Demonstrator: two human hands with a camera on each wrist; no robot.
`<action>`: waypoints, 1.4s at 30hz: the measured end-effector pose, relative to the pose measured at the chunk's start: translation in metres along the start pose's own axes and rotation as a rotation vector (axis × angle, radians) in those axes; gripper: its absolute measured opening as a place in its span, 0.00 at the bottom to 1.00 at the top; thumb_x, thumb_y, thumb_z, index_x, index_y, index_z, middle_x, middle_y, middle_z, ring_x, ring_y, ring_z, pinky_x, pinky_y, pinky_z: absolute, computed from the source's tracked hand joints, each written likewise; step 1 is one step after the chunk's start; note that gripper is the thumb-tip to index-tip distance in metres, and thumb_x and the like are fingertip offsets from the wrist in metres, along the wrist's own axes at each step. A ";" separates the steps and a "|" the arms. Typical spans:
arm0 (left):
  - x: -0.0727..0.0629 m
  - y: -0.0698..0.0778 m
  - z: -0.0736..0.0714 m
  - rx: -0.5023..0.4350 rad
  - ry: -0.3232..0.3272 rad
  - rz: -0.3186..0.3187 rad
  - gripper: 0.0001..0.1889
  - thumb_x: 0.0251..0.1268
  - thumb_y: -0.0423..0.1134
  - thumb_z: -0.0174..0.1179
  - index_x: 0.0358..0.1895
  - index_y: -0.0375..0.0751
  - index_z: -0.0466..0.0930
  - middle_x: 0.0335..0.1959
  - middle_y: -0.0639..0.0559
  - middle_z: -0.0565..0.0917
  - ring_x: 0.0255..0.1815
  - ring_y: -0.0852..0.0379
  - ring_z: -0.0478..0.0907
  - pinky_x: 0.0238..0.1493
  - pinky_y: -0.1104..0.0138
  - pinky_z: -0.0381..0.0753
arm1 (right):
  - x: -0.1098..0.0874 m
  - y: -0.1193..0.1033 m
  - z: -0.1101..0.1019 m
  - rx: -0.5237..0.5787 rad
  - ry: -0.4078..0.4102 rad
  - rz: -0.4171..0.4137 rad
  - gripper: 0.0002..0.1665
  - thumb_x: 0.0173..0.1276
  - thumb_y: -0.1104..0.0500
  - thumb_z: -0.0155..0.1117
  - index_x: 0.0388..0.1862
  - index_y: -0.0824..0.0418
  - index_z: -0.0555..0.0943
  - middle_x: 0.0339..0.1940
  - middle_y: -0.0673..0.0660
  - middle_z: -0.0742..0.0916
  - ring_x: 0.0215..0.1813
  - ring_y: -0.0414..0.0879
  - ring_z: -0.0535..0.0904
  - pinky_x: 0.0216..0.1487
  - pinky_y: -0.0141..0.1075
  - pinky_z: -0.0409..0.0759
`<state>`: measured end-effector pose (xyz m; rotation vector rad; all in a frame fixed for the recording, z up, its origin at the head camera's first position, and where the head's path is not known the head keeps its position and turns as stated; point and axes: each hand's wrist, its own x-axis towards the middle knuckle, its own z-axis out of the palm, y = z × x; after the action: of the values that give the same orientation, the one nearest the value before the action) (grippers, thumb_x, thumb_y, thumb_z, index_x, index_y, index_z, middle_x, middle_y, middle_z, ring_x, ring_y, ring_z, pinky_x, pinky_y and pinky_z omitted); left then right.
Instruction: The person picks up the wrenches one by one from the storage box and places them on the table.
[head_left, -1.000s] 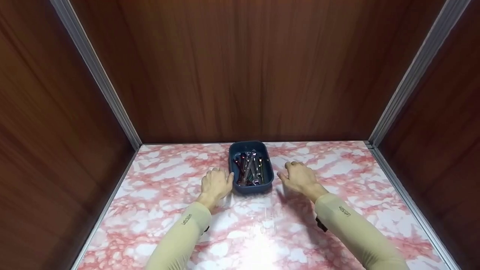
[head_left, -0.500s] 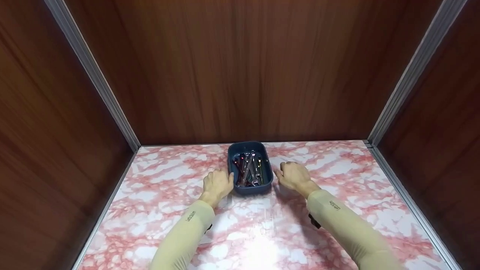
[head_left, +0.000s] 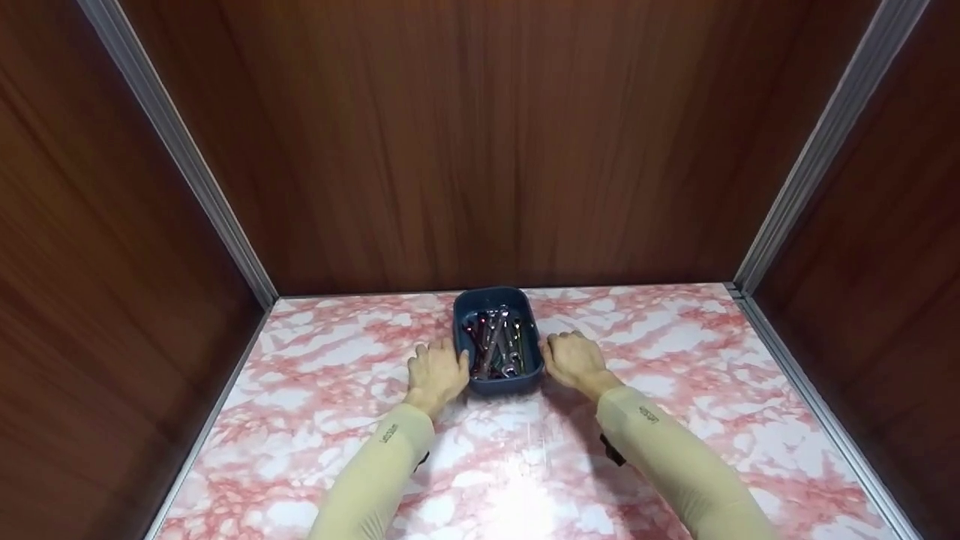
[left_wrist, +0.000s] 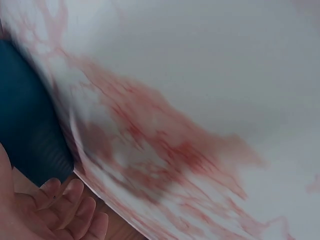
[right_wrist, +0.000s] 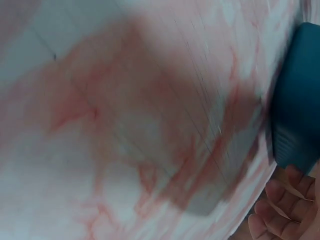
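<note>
A dark blue plastic bin [head_left: 504, 387] stands on the table with several metal wrenches [head_left: 498, 341] lying lengthwise inside. Some wrenches are silver, others red or yellowish. My left hand [head_left: 436, 373] is at the bin's left side, its thumb right at the rim and its fingers loosely bent outside the wall. On the opposite side is my right hand [head_left: 576, 361], thumb and fingertips close against the right wall. In the left wrist view, relaxed fingers [left_wrist: 75, 202] appear by the bin's lower end. Similarly bent fingers [right_wrist: 280, 200] show beneath the bin in the right wrist view.
The table [head_left: 315, 420] has a red and white marbled top, with bright glare near its front. Brown wood-look panels [head_left: 487, 150] rise behind and on both sides. Grey metal posts [head_left: 202, 165] mark the corners, and the bin stands near the back panel.
My right hand has moved left until it is up against the bin's right side. My left hand stays beside the left wall. The wrenches lie in the same arrangement.
</note>
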<state>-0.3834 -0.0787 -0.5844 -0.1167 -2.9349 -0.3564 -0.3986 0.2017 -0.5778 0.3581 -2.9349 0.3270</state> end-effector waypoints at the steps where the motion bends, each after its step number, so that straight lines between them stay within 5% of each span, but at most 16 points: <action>1: -0.001 0.001 0.001 -0.009 0.005 0.005 0.29 0.87 0.57 0.51 0.67 0.33 0.80 0.58 0.32 0.90 0.59 0.31 0.84 0.54 0.39 0.88 | -0.001 -0.001 0.001 0.000 0.002 -0.003 0.28 0.92 0.48 0.47 0.43 0.65 0.86 0.42 0.67 0.92 0.49 0.66 0.89 0.50 0.64 0.91; 9: 0.000 0.002 0.006 -0.045 0.053 0.022 0.22 0.87 0.51 0.53 0.62 0.34 0.78 0.56 0.31 0.89 0.57 0.30 0.84 0.53 0.38 0.87 | 0.002 -0.003 0.003 0.006 0.035 -0.019 0.25 0.91 0.49 0.49 0.45 0.65 0.85 0.41 0.67 0.93 0.48 0.67 0.89 0.50 0.64 0.91; 42: 0.002 0.000 0.006 -0.055 -0.036 0.062 0.19 0.88 0.49 0.51 0.65 0.38 0.76 0.59 0.34 0.86 0.61 0.33 0.83 0.59 0.40 0.87 | -0.009 -0.008 0.009 0.020 0.020 -0.037 0.18 0.89 0.52 0.53 0.50 0.64 0.84 0.41 0.69 0.93 0.48 0.66 0.91 0.47 0.65 0.91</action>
<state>-0.3867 -0.0770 -0.5893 -0.2234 -2.9500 -0.4301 -0.3894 0.1939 -0.5862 0.4091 -2.9034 0.3532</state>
